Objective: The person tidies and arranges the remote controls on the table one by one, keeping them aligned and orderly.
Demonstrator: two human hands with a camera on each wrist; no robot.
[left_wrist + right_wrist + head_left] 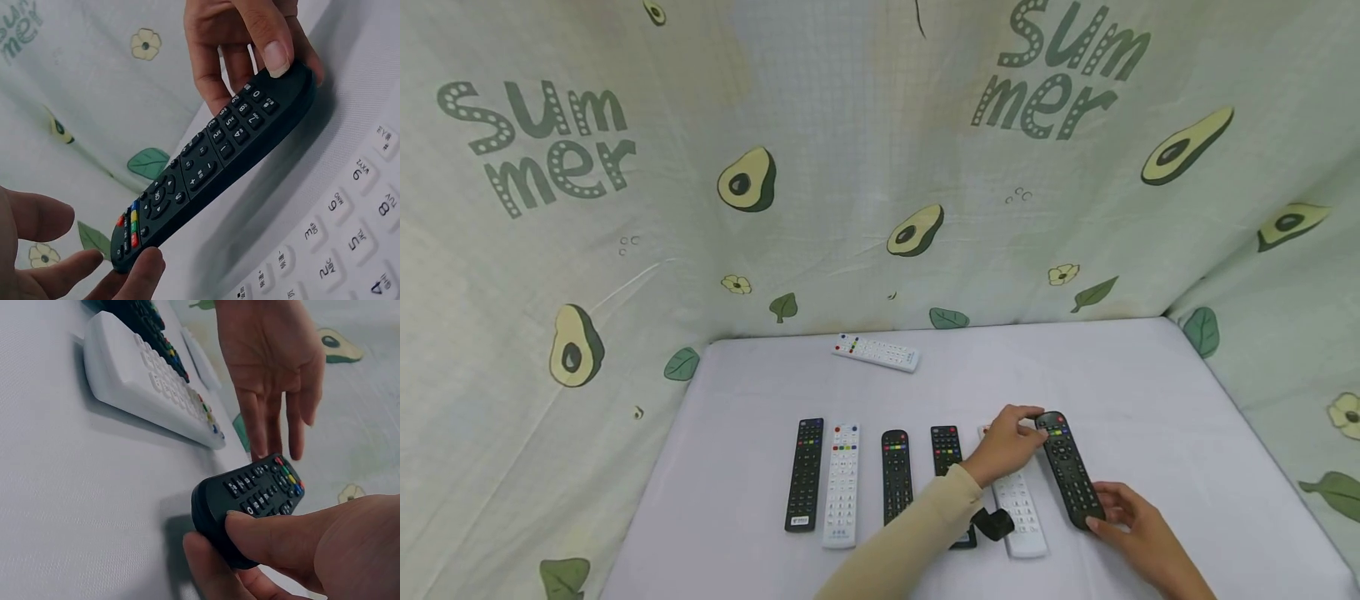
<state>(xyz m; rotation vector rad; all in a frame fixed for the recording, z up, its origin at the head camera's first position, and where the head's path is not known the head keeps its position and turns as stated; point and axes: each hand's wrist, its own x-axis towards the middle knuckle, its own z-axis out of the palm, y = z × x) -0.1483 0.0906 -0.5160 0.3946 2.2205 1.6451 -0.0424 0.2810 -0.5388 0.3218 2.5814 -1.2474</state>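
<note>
My right hand (1138, 533) pinches the lower end of a black remote control (1070, 471), thumb on its button face and fingers beneath. In the left wrist view the remote slants above the white cloth, its coloured buttons toward my left hand (1006, 446). That hand's fingertips (145, 272) are right at the remote's top end, its fingers fairly straight in the right wrist view. Just left of the black remote lies a white remote (1024, 521), its upper part hidden by my left hand. Beside it, another black remote (946, 446) is partly covered by the left forearm.
Farther left on the white-covered table (730, 475) lie a black remote (805, 475), a white remote (841, 487) and a black remote (897, 471), roughly parallel. One white remote (876, 352) lies crosswise near the back edge. A printed curtain (835, 167) hangs behind.
</note>
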